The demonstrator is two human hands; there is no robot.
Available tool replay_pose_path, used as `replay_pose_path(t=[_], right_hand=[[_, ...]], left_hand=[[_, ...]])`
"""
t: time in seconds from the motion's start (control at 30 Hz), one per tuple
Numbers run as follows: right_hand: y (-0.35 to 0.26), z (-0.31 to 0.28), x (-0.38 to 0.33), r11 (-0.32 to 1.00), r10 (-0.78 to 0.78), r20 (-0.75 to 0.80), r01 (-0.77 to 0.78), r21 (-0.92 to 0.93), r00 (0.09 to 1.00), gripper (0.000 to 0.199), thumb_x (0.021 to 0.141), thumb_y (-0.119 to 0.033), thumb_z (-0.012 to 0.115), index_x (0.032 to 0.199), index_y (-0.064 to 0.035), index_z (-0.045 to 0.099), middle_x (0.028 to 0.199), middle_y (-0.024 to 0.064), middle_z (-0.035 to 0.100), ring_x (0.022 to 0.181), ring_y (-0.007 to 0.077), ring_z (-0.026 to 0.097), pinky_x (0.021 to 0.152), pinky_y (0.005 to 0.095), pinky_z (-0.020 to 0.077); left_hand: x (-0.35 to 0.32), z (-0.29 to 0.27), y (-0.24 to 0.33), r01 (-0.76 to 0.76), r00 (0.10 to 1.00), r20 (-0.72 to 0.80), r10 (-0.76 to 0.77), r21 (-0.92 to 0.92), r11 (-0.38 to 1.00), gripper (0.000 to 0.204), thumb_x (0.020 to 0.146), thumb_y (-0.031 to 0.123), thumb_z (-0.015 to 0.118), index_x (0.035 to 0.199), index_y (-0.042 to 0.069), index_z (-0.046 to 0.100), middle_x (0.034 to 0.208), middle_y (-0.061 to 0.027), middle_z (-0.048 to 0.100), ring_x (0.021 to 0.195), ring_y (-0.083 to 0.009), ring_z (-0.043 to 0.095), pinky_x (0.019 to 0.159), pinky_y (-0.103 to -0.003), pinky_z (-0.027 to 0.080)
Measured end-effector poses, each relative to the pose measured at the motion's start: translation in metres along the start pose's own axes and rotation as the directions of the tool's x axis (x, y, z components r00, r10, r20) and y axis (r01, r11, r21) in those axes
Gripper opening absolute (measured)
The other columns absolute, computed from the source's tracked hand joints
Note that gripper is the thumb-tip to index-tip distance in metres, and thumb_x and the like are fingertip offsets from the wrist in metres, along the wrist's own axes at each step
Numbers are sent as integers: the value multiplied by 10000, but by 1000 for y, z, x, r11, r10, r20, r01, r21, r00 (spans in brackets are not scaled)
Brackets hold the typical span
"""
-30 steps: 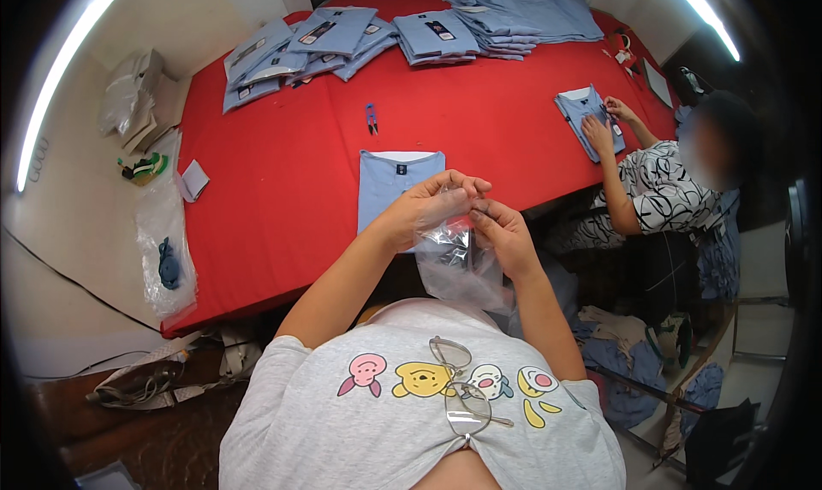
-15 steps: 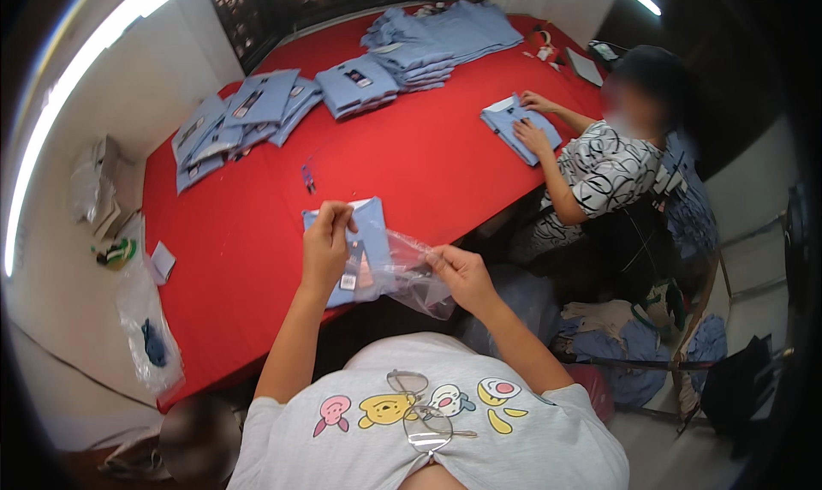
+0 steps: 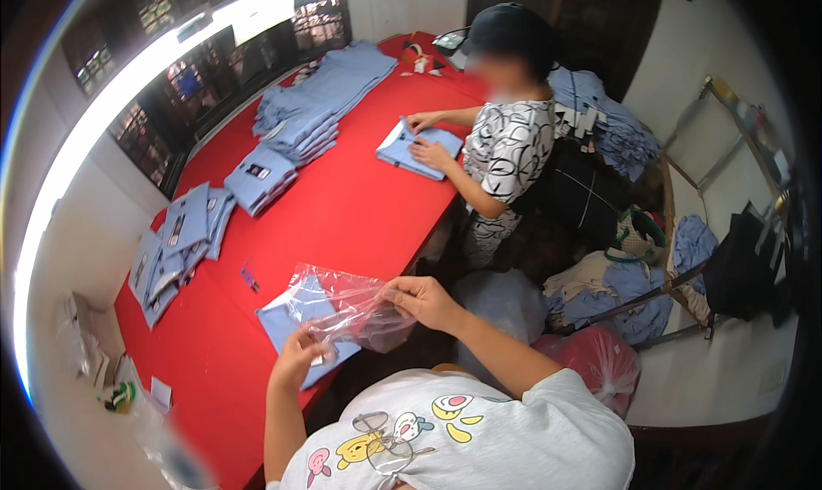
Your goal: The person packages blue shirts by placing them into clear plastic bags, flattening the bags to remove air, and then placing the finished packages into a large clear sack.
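Observation:
My right hand (image 3: 424, 303) pinches one end of a clear plastic bag (image 3: 347, 306) over the front edge of the red-covered table. At the bag's lower left, my left hand (image 3: 294, 360) has its fingers closed on the film. The bag is spread between both hands, and its upper part stands over a folded light blue shirt (image 3: 278, 325). This shirt lies on the table just beyond my left hand, partly seen through the film. A pair of blue-handled snips (image 3: 249, 278) rests beyond it.
Folded shirts with tags lie in a stack (image 3: 259, 177) and a loose pile (image 3: 175, 250) along the far left. Across the table a co-worker (image 3: 514, 139) handles another folded shirt (image 3: 418, 152). Filled plastic bags (image 3: 501, 314) and cloth heaps (image 3: 616, 289) stand at my right.
The view has turned to the right. My left hand has come down from above the shirt onto the bag, which is now stretched wider between my hands.

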State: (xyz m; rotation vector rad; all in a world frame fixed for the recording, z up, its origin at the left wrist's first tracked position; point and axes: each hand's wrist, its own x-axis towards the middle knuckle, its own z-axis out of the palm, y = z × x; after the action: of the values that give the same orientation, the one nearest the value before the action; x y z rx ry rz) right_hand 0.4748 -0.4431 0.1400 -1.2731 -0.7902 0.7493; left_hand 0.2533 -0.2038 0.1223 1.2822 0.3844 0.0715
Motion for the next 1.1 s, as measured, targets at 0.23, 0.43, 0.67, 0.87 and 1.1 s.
replay_pose_path(t=[0.23, 0.43, 0.67, 0.87, 1.1], right_hand=[[14, -10, -16, 994, -19, -151, 3, -108, 988, 189, 1056, -172, 660, 1098, -13, 752, 708, -49, 606, 631, 25, 515, 578, 220, 416], [11, -9, -23, 995, 13, -125, -25, -99, 992, 182, 1057, -172, 657, 1090, -24, 758, 710, -49, 606, 637, 26, 513, 576, 222, 405], [16, -5, -23, 999, 20, -48, -21, -39, 999, 192, 1053, -186, 662, 1088, -19, 750, 689, -40, 591, 633, 33, 505, 586, 232, 419], [18, -11, -33, 847, -314, -138, 211, -488, 939, 184, 1020, -206, 688, 1064, -31, 723, 791, 95, 720, 699, 206, 698, 632, 333, 535], [74, -31, -58, 631, -408, 60, 329, -702, 911, 228, 943, -159, 728, 1162, -106, 693, 998, 105, 753, 876, 300, 737, 737, 403, 584]], left_hand=[[6, 40, 14, -95, 991, -120, 52, -384, 919, 316, 953, 88, 653, 1258, 9, 625, 1018, -98, 695, 796, -166, 634, 683, -292, 501], [3, 11, -13, 45, 999, -7, -46, -154, 987, 403, 926, -10, 701, 1315, 36, 604, 1006, -78, 695, 827, -159, 655, 760, -290, 525], [-1, 50, 4, -80, 980, -199, 24, -279, 957, 138, 1039, 110, 639, 1164, 85, 583, 1039, -91, 725, 1029, -230, 725, 922, -375, 571], [-4, 8, 6, -365, 867, -367, 335, -11, 931, 41, 1098, 140, 553, 1080, 103, 546, 961, -59, 701, 949, -191, 725, 862, -336, 580], [-35, 28, 27, -101, 645, -237, 726, 916, 389, 41, 1064, 49, 598, 1067, 33, 635, 810, -17, 638, 631, -84, 587, 554, -266, 476]])
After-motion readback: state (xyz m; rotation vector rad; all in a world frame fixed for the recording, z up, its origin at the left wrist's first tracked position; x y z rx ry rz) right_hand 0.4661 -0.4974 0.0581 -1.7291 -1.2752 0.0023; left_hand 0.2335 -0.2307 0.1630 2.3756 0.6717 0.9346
